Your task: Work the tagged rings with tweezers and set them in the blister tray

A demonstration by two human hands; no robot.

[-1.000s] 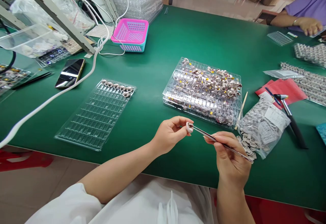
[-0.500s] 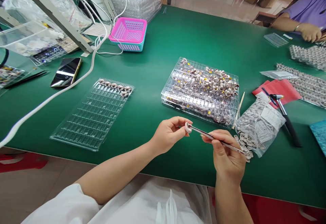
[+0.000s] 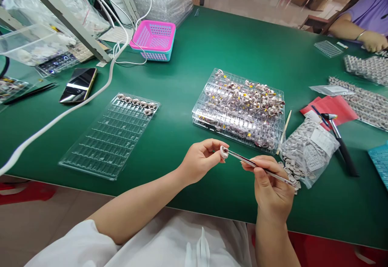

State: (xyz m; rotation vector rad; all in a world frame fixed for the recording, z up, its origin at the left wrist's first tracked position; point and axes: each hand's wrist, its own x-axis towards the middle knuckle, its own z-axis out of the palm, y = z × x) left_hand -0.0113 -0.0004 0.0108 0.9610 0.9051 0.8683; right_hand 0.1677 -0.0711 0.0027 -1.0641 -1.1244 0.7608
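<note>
While the L hand (image 3: 201, 159) holds a small white ring-shaped part (image 3: 224, 152) in a narrow thumb-and-finger pinch, the R hand (image 3: 273, 182) grips slim silver metal tweezers (image 3: 245, 160), tips at the part's dark inner side; whether the tips are clamped, can't tell. Part is held up over the green tabletop (image 3: 176, 89), on near side of the stacked clear plastic trays (image 3: 202, 107); top tray heaped w/ white ring pcs, dark wiring, yellow bits.

Just beside R hand: loose pale oval pcs (image 3: 291, 173) at the mouth of a clear plastic bag (image 3: 311, 147) w/ white labels, full of similar pcs. Thin pale wooden stick (image 3: 284, 131) lies btwn trays and bag. Beyond bag: black-handled metal tool (image 3: 344, 149) and flat red sheets (image 3: 344, 111).

Well to L of the hands: long clear compartmented plastic tray (image 3: 103, 145), 6 ring pcs at far end, 5 in 1st row, 1 in 2nd. Further out: dark-screened phone (image 3: 79, 85), pink basket (image 3: 154, 36) nested in lt. blue one. Far R: co-worker's hand (image 3: 373, 41) at table.
</note>
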